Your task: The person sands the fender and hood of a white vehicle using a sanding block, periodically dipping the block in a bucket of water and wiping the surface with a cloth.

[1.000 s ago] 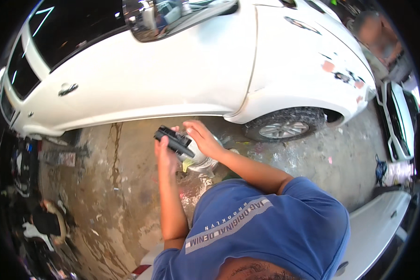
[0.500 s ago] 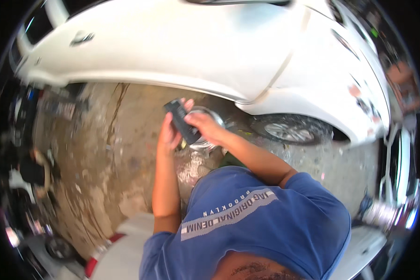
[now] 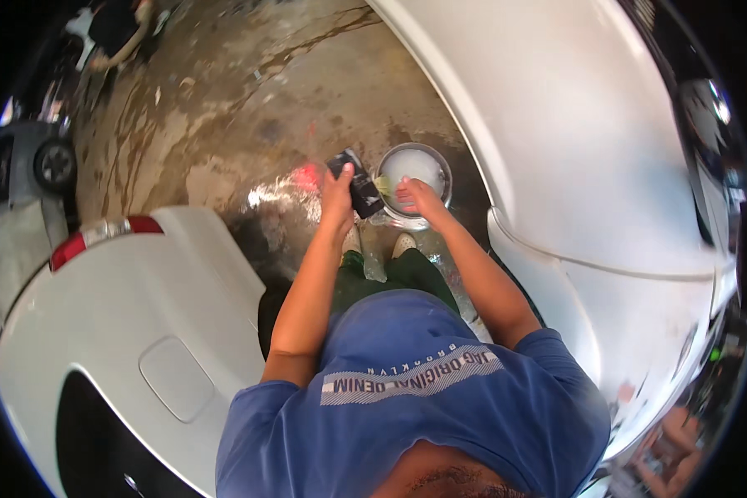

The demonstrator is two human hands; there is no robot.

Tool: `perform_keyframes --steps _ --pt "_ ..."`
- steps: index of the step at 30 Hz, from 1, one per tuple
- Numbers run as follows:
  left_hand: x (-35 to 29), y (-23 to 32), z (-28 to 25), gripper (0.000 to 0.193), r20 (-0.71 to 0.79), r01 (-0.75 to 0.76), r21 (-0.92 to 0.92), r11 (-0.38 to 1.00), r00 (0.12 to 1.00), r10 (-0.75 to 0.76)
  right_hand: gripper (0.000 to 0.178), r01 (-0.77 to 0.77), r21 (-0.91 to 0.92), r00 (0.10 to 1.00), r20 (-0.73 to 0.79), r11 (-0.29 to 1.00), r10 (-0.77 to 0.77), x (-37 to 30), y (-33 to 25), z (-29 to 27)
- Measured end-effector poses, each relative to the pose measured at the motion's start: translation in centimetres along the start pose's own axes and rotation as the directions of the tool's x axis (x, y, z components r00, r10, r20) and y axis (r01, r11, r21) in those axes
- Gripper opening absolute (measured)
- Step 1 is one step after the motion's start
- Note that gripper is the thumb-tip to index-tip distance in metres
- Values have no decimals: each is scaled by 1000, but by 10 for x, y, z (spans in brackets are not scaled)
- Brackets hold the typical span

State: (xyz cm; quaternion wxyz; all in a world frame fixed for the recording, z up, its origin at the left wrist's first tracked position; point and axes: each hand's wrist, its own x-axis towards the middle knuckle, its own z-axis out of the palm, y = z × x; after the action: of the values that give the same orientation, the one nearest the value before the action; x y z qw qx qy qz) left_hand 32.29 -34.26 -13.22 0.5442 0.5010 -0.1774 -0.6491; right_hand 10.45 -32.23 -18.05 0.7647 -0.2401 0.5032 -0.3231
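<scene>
My left hand [image 3: 338, 199] is closed around one side of a flat, black rectangular object [image 3: 362, 189] with pale markings; its exact kind does not show. To the right, my right hand [image 3: 420, 199] is over the near part of a round metal basin [image 3: 450, 178] with cloudy, whitish liquid in it. Its fingers are loosely bent and slightly apart, with nothing visible in them. A small yellowish-green thing [image 3: 383, 186] shows between the black object and the basin's rim. The basin stands on the wet floor beyond my shoes.
A white car body [image 3: 556, 124] runs along the right side. At the lower left is another pale car [image 3: 124, 299] with a red tail light [image 3: 108, 239]. A person [image 3: 118, 33] is at the far upper left, near a grey vehicle [image 3: 25, 166]. The concrete floor [image 3: 199, 108] is wet and stained.
My view and body have turned left, so the white car now lies to the right. My right hand has left the black object and moved over the basin; my left still holds it.
</scene>
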Motion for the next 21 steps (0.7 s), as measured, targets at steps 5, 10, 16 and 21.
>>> perform_keyframes --steps 5,10,16,21 --pt "-41 1 -47 30 -204 -61 -99 993 978 39 49 155 -882 918 -39 445 -395 83 51 -13" --pt "-96 -32 -46 28 -389 -52 -188 981 921 -26 92 -262 -757 938 -346 599 -27 144 81 10" --pt "-127 -65 -51 26 -389 45 -236 971 911 -137 70 -210 -506 966 -239 837 98 144 103 -71" --pt "-124 -71 -52 29 -431 48 -229 972 890 -146 71 -158 -5 883 -449 987 139 96 85 -114"
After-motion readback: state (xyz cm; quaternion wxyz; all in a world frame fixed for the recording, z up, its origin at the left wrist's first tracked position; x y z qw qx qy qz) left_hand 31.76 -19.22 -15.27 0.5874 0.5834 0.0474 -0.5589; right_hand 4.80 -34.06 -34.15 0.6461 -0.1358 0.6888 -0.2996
